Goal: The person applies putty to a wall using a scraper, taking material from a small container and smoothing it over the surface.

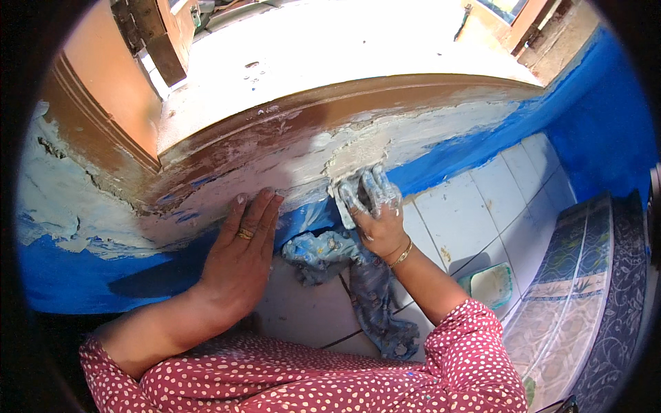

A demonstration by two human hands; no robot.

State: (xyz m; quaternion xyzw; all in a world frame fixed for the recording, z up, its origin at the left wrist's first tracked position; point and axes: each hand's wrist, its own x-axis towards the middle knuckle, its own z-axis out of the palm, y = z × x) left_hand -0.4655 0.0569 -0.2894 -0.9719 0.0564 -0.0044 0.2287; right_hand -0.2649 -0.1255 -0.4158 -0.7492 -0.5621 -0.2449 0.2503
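My left hand (242, 258) lies flat on the wall below the window frame, its fingers stretched out and a ring on one of them. Smeared with whitish putty, my right hand (377, 213) grips a flat pale spreader (342, 205) at the lower part of the wall; its exact shape is partly hidden by the fingers. Just above that hand is a rough patch of thick, greyish putty (361, 146). Older white filler (255, 175) runs along the wall beneath the brown wooden sill (310, 103), with blue paint (441, 164) below it.
A stained blue-grey cloth (379, 296) lies crumpled on the white floor tiles (447, 210) under my right arm. Right of it sits a green-edged container (490, 286) with pale contents. A patterned mattress (561, 296) stands at the right. Strong sunlight comes through the open window.
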